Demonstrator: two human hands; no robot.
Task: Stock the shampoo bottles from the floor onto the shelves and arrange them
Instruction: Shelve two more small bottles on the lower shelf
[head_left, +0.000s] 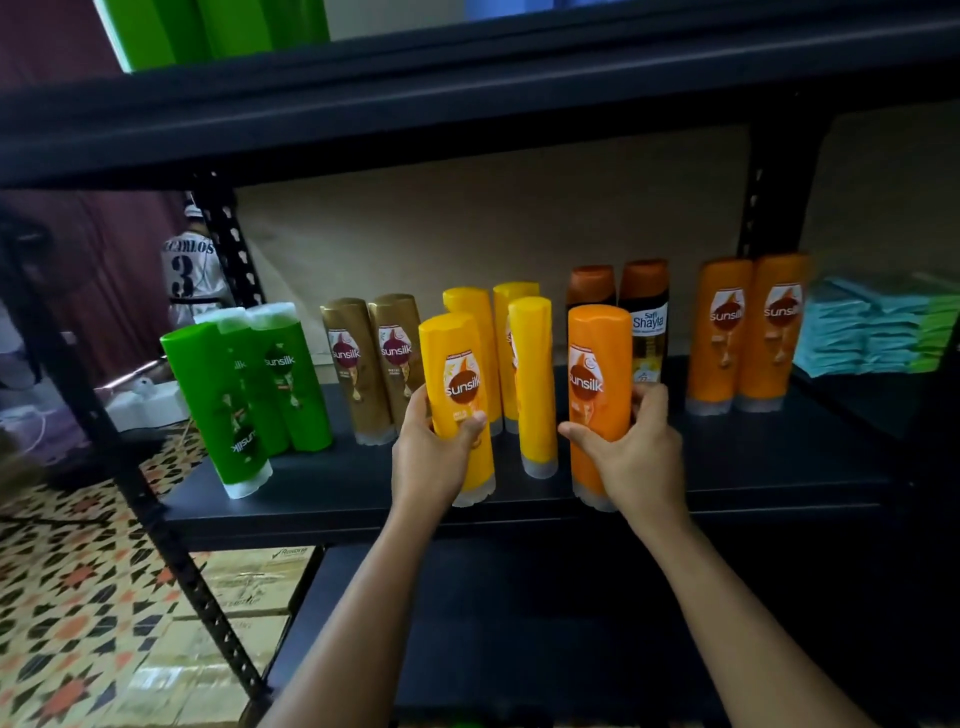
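You stand at a black metal shelving unit (519, 514), both hands on its middle shelf, setting two shampoo bottles at the front edge. Your left hand (436, 452) is wrapped round the lower half of a yellow bottle (460, 405), thumb across the label; your right hand (636, 452) is curled about an orange bottle (597, 400) in the same way. Both bottles stand cap-down, bases touching or just above the shelf; which, you cannot tell.

To finish the step well, seat each bottle flat on its cap, turn the label forward, and slide it back into its colour group before letting go. Mind the loose yellow bottle (535, 384) between your hands; it looks easy to knock.

Counted on this shelf: three green bottles (260, 395) at left, the front one tilted and upside down; two gold bottles (369, 364); four yellow, yours included; two brown-capped Safi Shayla bottles (644, 317); three orange, counting yours and the orange pair (748, 332) at right. A stack of pale blue packets (862, 332) fills the far right.
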